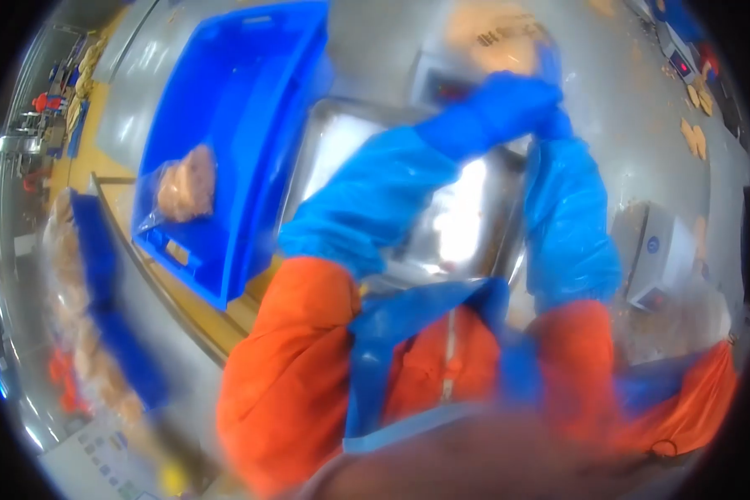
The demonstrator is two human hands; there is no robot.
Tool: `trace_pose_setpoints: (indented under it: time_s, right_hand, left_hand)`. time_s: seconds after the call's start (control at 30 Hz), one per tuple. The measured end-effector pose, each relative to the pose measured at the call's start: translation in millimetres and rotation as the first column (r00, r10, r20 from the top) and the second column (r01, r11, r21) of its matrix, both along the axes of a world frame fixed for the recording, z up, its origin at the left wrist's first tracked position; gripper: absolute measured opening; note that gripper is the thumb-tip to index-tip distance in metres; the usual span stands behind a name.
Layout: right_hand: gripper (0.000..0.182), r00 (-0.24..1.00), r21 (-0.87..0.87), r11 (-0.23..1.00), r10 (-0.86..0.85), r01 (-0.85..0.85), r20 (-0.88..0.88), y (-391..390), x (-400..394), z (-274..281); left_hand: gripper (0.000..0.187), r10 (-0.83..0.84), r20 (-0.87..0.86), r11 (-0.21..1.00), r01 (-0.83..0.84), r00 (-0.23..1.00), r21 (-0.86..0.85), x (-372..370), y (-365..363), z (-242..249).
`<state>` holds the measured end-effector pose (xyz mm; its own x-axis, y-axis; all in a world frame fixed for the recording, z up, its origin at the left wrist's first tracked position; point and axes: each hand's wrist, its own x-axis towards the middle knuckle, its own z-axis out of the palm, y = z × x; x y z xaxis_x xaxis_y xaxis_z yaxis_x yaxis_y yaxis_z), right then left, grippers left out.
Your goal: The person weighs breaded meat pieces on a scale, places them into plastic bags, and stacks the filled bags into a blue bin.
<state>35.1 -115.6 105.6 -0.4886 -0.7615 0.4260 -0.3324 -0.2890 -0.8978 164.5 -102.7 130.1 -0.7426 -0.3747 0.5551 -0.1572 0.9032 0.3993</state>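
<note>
My left hand (508,104), in a blue glove, is closed at the near edge of a clear plastic bag (496,37) of pale tan pieces with dark print on it. Beside it and partly hidden by it, my right hand (554,121), gloved in blue too, is closed against the same bag edge. Motion smears the fingers of both. Just left of the bag is a scale (442,83) with a red display. Below my forearms lies a shiny metal tray (417,258).
At the left stands a big blue crate (262,100) with a filled clear bag (189,185) in it. Another scale (662,254) is on the right. Loose tan pieces (693,137) lie on the metal table (642,108). A person's orange sleeve (696,408) shows at the lower right.
</note>
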Motion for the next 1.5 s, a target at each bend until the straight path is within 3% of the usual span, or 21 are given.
trace_pose_setpoints:
  time_s: [0.07,0.1,0.17,0.23,0.27,0.43,0.47,0.5,0.53,0.57,0.6,0.7,0.77,0.83,0.9,0.97,1.03,1.23,1.3,1.4,1.5]
  right_hand:
    - [0.068,0.999,0.083,0.996,0.039,-0.037,-0.021,-17,-10,3]
    - [0.07,0.997,0.12,0.991,0.069,-0.064,-0.033,-18,-17,3]
    - [0.073,0.988,0.146,0.986,0.102,-0.085,-0.119,1,-24,9]
    - [0.077,0.957,0.158,0.984,0.124,-0.085,-0.261,32,-28,14]
    - [0.079,0.922,0.197,0.977,0.153,-0.086,-0.356,43,-33,9]
    - [0.088,0.53,0.467,0.882,0.425,-0.063,-0.733,67,-56,-9]
    - [0.082,0.258,0.422,0.893,0.376,0.154,-0.89,72,-65,0]
    - [0.057,0.181,0.252,0.955,0.223,0.157,-0.958,56,-73,7]
    - [0.034,0.108,0.07,0.984,0.053,0.161,-0.993,41,-72,21]
    - [0.027,0.326,0.006,0.993,-0.033,0.12,-0.945,28,-62,31]
    - [0.021,0.528,-0.085,0.994,-0.108,0.067,-0.842,14,-43,49]
    - [0.02,0.751,-0.208,0.968,-0.035,-0.138,-0.66,-23,15,66]
    - [0.024,0.871,-0.139,0.929,0.259,-0.343,-0.418,-34,66,76]
    - [0.026,0.835,-0.107,0.859,0.445,-0.5,-0.323,-38,135,90]
    - [0.028,0.763,-0.126,0.769,0.575,-0.627,-0.295,-43,203,113]
    - [0.03,0.679,-0.157,0.666,0.675,-0.729,-0.289,-43,262,135]
    - [0.032,0.571,-0.18,0.543,0.763,-0.82,-0.302,-45,323,150]
    - [0.031,0.502,-0.195,0.489,0.644,-0.85,-0.577,-85,488,115]
    - [0.03,0.492,-0.19,0.495,0.601,-0.848,-0.63,-73,483,113]
    - [0.028,0.32,-0.216,0.258,0.884,-0.942,-0.341,19,394,145]
    - [0.03,0.596,0.079,0.629,0.764,-0.773,-0.248,64,266,97]
  left_hand:
    - [0.022,0.052,-0.316,0.984,0.005,0.947,0.177,-3,-6,-10]
    - [0.022,0.057,-0.314,0.983,0.002,0.948,0.184,-7,-3,-17]
    - [0.025,0.549,-0.614,0.809,-0.175,0.566,0.562,-3,21,-6]
    - [0.032,0.675,-0.501,0.257,0.463,0.542,0.848,10,18,-25]
    - [0.032,0.685,-0.491,0.245,0.464,0.539,0.851,11,12,-47]
    - [0.029,0.155,-0.572,-0.414,0.578,0.806,0.703,-11,-48,-89]
    - [0.029,0.192,-0.494,-0.295,0.53,0.848,0.795,-8,-48,-72]
    - [0.028,0.251,-0.409,-0.167,0.455,0.877,0.875,2,-44,-36]
    - [0.027,0.223,-0.391,0.262,0.332,0.893,0.906,13,-47,-15]
    - [0.023,0.206,-0.27,0.396,0.172,0.941,0.902,31,-50,6]
    - [0.022,0.072,-0.151,0.771,0.041,0.986,0.636,54,-61,24]
    - [0.022,0.216,-0.215,0.864,-0.085,0.952,0.496,130,-48,84]
    - [0.022,0.186,-0.19,0.788,-0.031,0.964,0.615,203,-18,123]
    - [0.024,0.191,-0.119,0.761,-0.07,0.974,0.644,276,14,154]
    - [0.029,0.266,-0.154,0.935,-0.215,0.952,0.283,341,37,168]
    - [0.049,0.245,-0.195,0.967,-0.254,0.95,-0.022,381,53,157]
    - [0.024,0.702,-0.39,0.687,-0.42,0.596,0.593,394,86,157]
    - [0.028,0.809,-0.469,0.587,-0.521,0.354,0.619,450,76,92]
    - [0.031,0.852,-0.431,0.518,-0.598,0.296,0.612,474,63,74]
    - [0.036,0.954,-0.204,0.29,-0.844,0.218,0.452,519,32,38]
    - [0.041,0.989,-0.021,0.145,-0.987,0.144,0.066,520,25,23]
